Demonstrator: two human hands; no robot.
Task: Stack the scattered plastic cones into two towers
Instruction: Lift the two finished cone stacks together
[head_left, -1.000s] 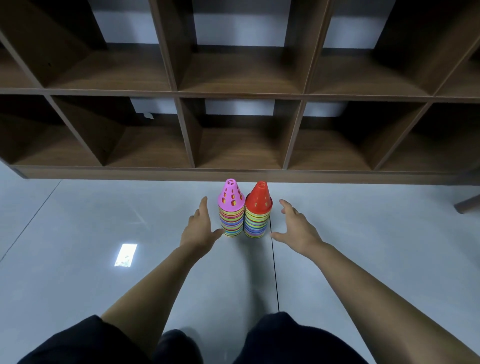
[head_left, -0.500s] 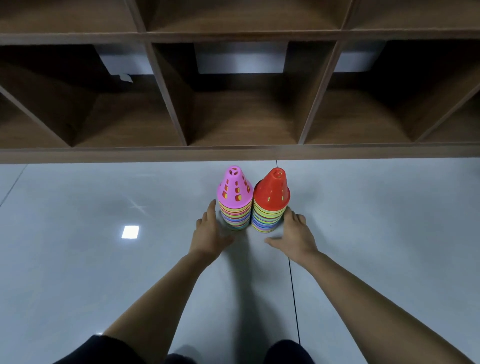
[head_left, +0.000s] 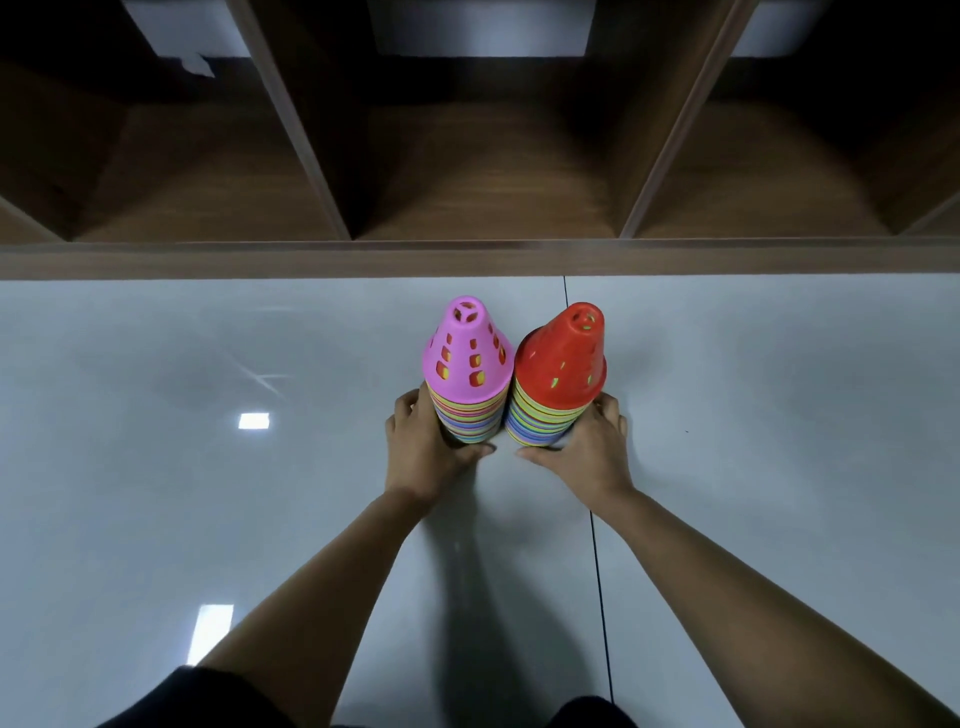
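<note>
left hand (head_left: 421, 452): lower centre of frame, wrapped round the bottom of the pink-top tower (head_left: 467, 364). Fingers curl round its left side, thumb lies along the front, low by the floor.
right hand (head_left: 592, 452): same deal mirrored, clamped on the base of the red-top tower (head_left: 561, 364). Fingers go round the right side, thumb across the front.
pink-top tower: stands upright on the floor (head_left: 208, 493) at mid frame. Pink cone w/ holes on top, striped multicolour rims stacked below.
red-top tower: just right of the pink one, red cone on top, leans a bit to the right. The 2 stacks touch around rim level.
vs 1 s ago: back then both hands were spread open w/ a gap to the stacks. Half a sec ago they'd reached the bases; now they're properly closed round them. Towers look the same, side by side in the same order.
camera: closer + tilted further down than before, so the stacks look bigger.
shelf unit (head_left: 467, 254): dark wood cubbies across the top of frame; only the bottom row is left in view.
floor seam (head_left: 597, 571): dark line running from behind the red-top tower down under the right forearm.
</note>
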